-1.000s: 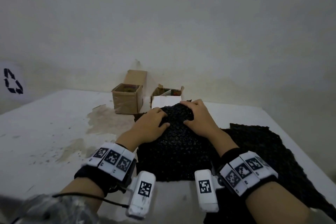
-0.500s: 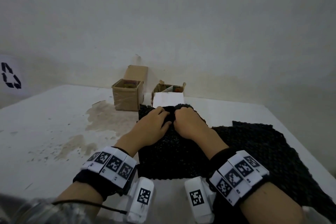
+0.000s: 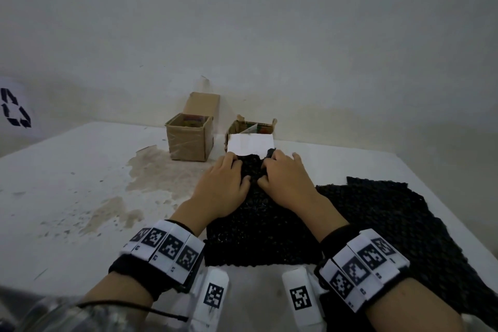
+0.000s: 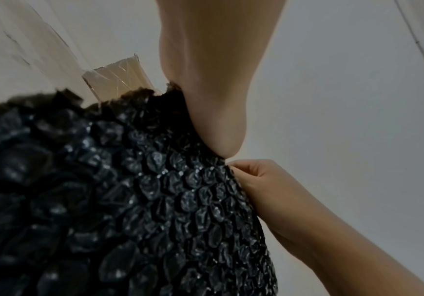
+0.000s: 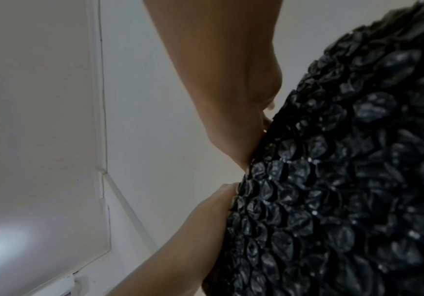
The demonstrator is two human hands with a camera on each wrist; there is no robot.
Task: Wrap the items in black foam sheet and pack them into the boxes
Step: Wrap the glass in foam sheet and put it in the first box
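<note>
A black bubbled foam sheet (image 3: 258, 232) lies on the white table (image 3: 80, 183) in front of me, its far end bunched up under both hands. My left hand (image 3: 227, 172) curls its fingers over the bunched edge on the left. My right hand (image 3: 281, 170) grips the same edge on the right, and the left wrist view shows the right hand (image 4: 254, 180) pinching the sheet (image 4: 130, 200). A white rectangular item (image 3: 250, 144) shows just beyond my fingertips. Whether the sheet covers part of it I cannot tell.
Two open cardboard boxes stand at the back by the wall: the left box (image 3: 188, 139) and the right box (image 3: 254, 127) behind the white item. More black foam sheet (image 3: 390, 224) is spread at the right, up to the table's edge. A stained patch (image 3: 151, 170) marks the table.
Both hands have moved away from me toward the white item. The raised hump of sheet under them has come down and is now bunched at the far edge.
</note>
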